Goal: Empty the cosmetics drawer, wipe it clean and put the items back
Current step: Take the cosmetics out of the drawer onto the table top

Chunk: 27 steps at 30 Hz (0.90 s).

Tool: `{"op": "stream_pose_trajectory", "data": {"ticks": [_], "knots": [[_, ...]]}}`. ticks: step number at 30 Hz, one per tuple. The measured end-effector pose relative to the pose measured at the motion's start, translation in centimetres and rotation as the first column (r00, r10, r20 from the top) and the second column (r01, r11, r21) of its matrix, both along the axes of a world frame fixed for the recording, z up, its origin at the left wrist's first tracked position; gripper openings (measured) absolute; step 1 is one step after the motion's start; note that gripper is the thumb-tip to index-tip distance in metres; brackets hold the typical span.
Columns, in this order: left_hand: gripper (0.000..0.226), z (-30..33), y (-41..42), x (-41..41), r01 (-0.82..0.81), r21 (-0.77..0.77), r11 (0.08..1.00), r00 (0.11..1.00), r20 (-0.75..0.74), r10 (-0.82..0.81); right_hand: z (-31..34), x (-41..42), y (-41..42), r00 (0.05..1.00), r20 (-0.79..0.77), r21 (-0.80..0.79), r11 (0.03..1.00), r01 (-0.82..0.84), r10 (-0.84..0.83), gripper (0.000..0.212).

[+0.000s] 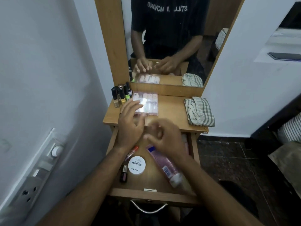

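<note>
- Switch panel (35,173), on the wall at far left; blurred, details not legible.
- Nail polish bottles (120,95), a cluster standing at the back left corner of the dressing table top (169,110); colours of the rear ones hard to tell.
- Clear case (145,103), just right of the bottles, holding a row of small pale bottles; its near left part hidden behind the left hand.
- Left hand (130,126), over the front left edge of the table top, fingers loosely spread and holding nothing.
- Drawer (153,194), pulled out below the top. Contents, left to right: a thin pen-like item with a red tip (132,152), partly under the left wrist; a small dark bottle (123,173); a round white tub marked "nail polish" (136,165); a pink tube (164,167) lying diagonally, upper end covered by the right hand.
- Right hand (164,137), above the back of the drawer, motion-blurred; fingers curled, whether they pinch anything cannot be told.
- Checked cloth (199,111), bunched at the right edge of the table top.
- Mirror (171,38), upright behind the top, cut off by the upper border.
</note>
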State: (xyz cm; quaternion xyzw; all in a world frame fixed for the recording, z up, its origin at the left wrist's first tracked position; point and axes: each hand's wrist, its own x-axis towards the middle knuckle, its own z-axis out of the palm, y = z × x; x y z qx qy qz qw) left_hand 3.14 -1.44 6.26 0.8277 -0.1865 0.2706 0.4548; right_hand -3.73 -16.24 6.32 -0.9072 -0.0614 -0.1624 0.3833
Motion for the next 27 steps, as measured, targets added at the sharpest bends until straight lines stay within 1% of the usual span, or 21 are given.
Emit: {"op": "stream_pose_trajectory", "data": {"ticks": [1,2,3,4,5,7,11,14,15,18,19,20,22,23,25,27], "knots": [[0.025,-0.3,0.0,-0.9,-0.036,-0.023,0.999,0.999,0.028,0.037,-0.9,-0.8,0.9,0.995,-0.042,-0.087,0.992,-0.094,0.090,0.028],[0.024,-0.6,0.0,-1.8,-0.061,-0.042,0.997,0.997,0.049,0.063,-1.9,-1.2,1.7,0.974,-0.136,-0.201,0.958,-0.205,0.180,0.029],[0.023,-0.7,0.0,-2.5,-0.072,-0.053,0.996,0.995,0.063,0.075,-2.6,-1.3,2.3,0.937,-0.258,-0.301,0.901,-0.311,0.237,0.035],[0.024,-0.7,0.1,-3.0,-0.078,-0.063,0.995,0.994,0.069,0.082,-3.0,-1.2,2.8,0.895,-0.355,-0.354,0.847,-0.397,0.271,0.043],[0.024,-0.5,0.2,-3.4,-0.076,-0.073,0.994,0.994,0.068,0.081,-3.3,-1.2,3.1,0.856,-0.428,-0.350,0.820,-0.453,0.290,0.051],[0.024,-0.1,0.6,-4.1,-0.051,-0.092,0.994,0.997,0.054,0.057,-3.4,-1.6,3.8,0.818,-0.493,-0.318,0.814,-0.486,0.296,0.058],[0.021,-1.0,1.2,-5.3,-0.020,-0.071,0.997,0.999,0.030,0.022,-3.3,-2.7,4.9,0.856,-0.441,-0.366,0.816,-0.447,0.271,0.056],[0.021,-1.6,1.4,-5.2,-0.033,-0.080,0.996,0.998,-0.061,0.029,-3.5,-3.2,4.8,0.871,-0.408,-0.358,0.829,-0.430,0.275,0.049],[0.021,-1.8,1.4,-5.2,-0.031,-0.066,0.997,0.997,-0.079,0.026,-3.6,-3.3,4.7,0.871,-0.409,-0.368,0.824,-0.431,0.273,0.049],[0.021,-2.0,1.4,-5.4,-0.025,-0.015,1.000,0.996,-0.091,0.023,-3.6,-3.1,3.8,0.880,-0.402,-0.446,0.785,-0.430,0.253,0.067],[0.021,-2.0,1.4,-5.5,-0.026,-0.008,1.000,0.996,-0.089,0.025,-3.6,-2.9,3.3,0.893,-0.393,-0.466,0.790,-0.398,0.218,0.072],[0.022,-2.0,1.4,-5.6,-0.030,-0.001,1.000,0.996,-0.089,0.029,-3.2,-3.0,2.7,0.913,-0.374,-0.459,0.823,-0.334,0.161,0.074],[0.021,-2.0,1.5,-5.6,-0.026,0.017,1.000,0.993,-0.111,0.028,-2.6,-3.7,0.9,0.946,-0.323,-0.398,0.910,-0.116,-0.021,0.066],[0.018,-2.2,1.6,-5.4,-0.014,0.047,0.999,0.991,-0.133,0.020,-2.5,-4.2,-0.1,0.949,-0.298,-0.409,0.912,-0.034,-0.098,0.058],[0.013,-3.1,2.0,-5.1,0.058,0.171,0.984,0.971,-0.237,-0.017,-2.4,-5.2,-1.4,0.928,-0.317,-0.499,0.867,0.014,-0.197,0.047],[0.014,-3.9,2.2,-5.1,0.196,0.329,0.924,0.909,-0.415,-0.045,-2.5,-5.9,-1.3,0.891,-0.393,-0.509,0.861,-0.005,-0.227,0.049]]}}
